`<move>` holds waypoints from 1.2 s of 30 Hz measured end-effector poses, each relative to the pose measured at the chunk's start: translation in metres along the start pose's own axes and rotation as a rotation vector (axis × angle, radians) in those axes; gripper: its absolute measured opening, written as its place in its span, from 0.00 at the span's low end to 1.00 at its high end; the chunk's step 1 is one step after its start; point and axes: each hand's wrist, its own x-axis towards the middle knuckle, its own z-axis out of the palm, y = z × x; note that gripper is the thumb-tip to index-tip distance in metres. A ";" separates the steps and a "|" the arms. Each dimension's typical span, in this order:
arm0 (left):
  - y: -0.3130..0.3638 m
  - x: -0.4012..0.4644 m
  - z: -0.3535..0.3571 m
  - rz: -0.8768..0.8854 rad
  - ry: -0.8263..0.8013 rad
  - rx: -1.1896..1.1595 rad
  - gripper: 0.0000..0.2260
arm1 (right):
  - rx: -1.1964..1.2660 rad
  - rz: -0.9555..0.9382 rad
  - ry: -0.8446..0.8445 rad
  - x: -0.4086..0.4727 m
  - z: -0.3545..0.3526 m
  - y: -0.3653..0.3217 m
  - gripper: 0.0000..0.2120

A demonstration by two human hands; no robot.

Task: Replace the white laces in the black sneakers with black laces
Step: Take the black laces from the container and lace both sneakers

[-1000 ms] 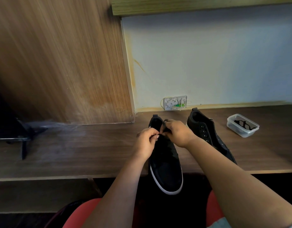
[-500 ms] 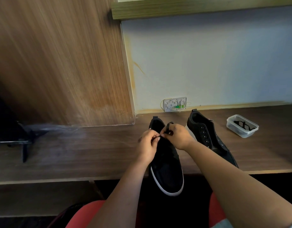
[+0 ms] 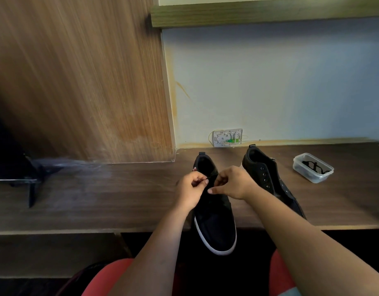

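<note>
— Both hands sit over the near sneaker [image 3: 214, 221], don't they? We read the left hand [image 3: 189, 190] as curled, thumb and forefinger pinched on a thin black lace [image 3: 208, 178] near the throat of the shoe.

— We agree on the left. The right hand [image 3: 232, 183] is curled too, fingers bent down toward the same spot, one fingertip sticking out toward the left hand. We take it to be pinching the lace as well, though the lace is dark against dark cloth and hard to follow.

— Where does that shoe lie?

— On the dark wooden desk [image 3: 98, 195], heel toward the wall, its white-soled toe hanging past the front edge over our lap. We can't make out how many eyelets are threaded.

— And the second sneaker [image 3: 267, 178]?

— Just to the right of the first, also heel to the wall, partly behind the right forearm. Its metal eyelets show in a row, and we see no lace through them.

— Farther right we spot a clear plastic tub [image 3: 312, 170], lid off, with a black lace [image 3: 313, 167] coiled inside, well apart from the shoes.

— Behind the shoes, a white wall plate [image 3: 227, 138] with a green bit sits low on the pale wall, beside the tall wood panel [image 3: 77, 82].
</note>
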 end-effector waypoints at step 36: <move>0.022 0.004 0.018 -0.216 0.041 -0.171 0.04 | -0.103 -0.030 -0.854 -0.031 -0.050 0.012 0.07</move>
